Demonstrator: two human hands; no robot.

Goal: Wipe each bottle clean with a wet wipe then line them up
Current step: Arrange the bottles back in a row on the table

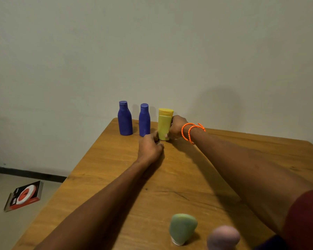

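Two dark blue bottles (125, 119) (144, 120) stand upright at the far edge of the wooden table (101, 186), with a yellow bottle (164, 123) upright to their right. My right hand (177, 127), with orange bracelets on the wrist, grips the yellow bottle from its right side. My left hand (149, 147) rests on the table with curled fingers touching the yellow bottle's base on the left. A green bottle (182, 228) and a pale pink bottle (223, 237) stand at the near edge. No wet wipe shows.
A plain wall rises right behind the table's far edge. On the floor to the left lies a red, black and white box (23, 195). A dark skirting strip (25, 173) runs along the wall's foot.
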